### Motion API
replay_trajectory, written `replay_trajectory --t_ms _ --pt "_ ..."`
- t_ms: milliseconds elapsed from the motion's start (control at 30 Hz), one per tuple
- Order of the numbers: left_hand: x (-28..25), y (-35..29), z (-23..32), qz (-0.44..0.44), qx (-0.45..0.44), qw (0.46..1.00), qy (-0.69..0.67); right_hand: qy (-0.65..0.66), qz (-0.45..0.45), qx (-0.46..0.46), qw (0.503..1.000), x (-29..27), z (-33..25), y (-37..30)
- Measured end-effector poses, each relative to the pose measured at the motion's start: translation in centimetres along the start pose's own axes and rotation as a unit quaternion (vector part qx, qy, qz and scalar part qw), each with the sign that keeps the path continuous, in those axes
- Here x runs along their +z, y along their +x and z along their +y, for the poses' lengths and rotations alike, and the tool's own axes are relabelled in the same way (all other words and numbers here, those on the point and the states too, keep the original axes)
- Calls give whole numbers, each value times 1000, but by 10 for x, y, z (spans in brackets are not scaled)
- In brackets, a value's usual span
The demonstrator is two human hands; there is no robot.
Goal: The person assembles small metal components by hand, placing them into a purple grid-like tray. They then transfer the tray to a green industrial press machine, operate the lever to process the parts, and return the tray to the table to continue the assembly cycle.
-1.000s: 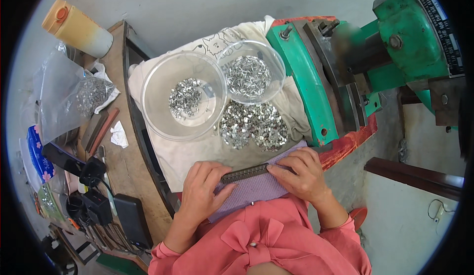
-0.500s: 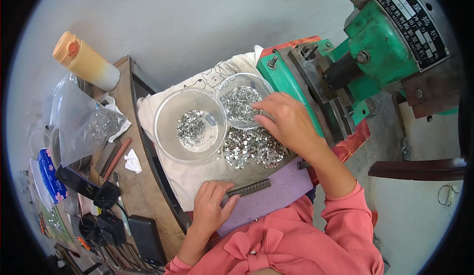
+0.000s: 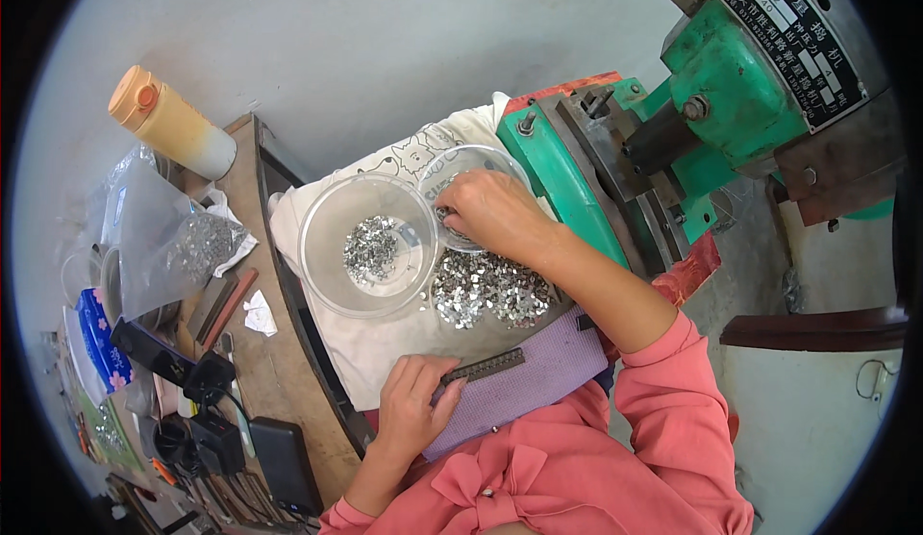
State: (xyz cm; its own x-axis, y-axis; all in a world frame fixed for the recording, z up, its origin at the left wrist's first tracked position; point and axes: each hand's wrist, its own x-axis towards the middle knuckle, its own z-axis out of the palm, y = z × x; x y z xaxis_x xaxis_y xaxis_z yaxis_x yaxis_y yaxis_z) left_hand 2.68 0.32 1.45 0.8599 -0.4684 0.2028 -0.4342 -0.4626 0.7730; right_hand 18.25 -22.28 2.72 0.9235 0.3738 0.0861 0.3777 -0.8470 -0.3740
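Note:
My left hand (image 3: 415, 400) grips one end of a narrow dark metal strip with a row of notches (image 3: 492, 365), fingers and thumb around it. The strip lies over a purple cloth (image 3: 527, 381) at my lap. My right hand (image 3: 490, 210) reaches into the smaller clear tub (image 3: 507, 158), its fingers bent down and closed among small silvery metal pieces; the fingertips and anything they pinch are hidden. Left of it stands a larger clear tub (image 3: 319, 271) with small shiny metal bits (image 3: 373, 249) at its bottom. Below my right wrist lies a heap of small flat metal pieces (image 3: 488, 290).
At the right stands a green press (image 3: 731, 83) with a dark metal ram and bed. A pale cloth (image 3: 361, 367) lies under the tubs. The wooden table (image 3: 279, 372) at left bears a yellow bottle (image 3: 173, 122), a plastic bag of metal bits (image 3: 197, 247) and a black power bank (image 3: 286, 466).
My right hand has moved left and down into the smaller tub, its fingers now bent inside. My left hand and the metal strip have hardly moved.

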Motion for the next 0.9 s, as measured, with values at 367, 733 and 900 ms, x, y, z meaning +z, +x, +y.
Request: replay_trajectory --t_ms 367,733,900 --pt "-3 7 32 -12 68 997 23 -46 -8 -30 998 7 0 13" --pt "-5 25 54 -47 129 989 59 -3 9 -52 999 8 5 18" --pt "-32 55 53 22 122 989 80 131 -2 24 991 -9 9 5"
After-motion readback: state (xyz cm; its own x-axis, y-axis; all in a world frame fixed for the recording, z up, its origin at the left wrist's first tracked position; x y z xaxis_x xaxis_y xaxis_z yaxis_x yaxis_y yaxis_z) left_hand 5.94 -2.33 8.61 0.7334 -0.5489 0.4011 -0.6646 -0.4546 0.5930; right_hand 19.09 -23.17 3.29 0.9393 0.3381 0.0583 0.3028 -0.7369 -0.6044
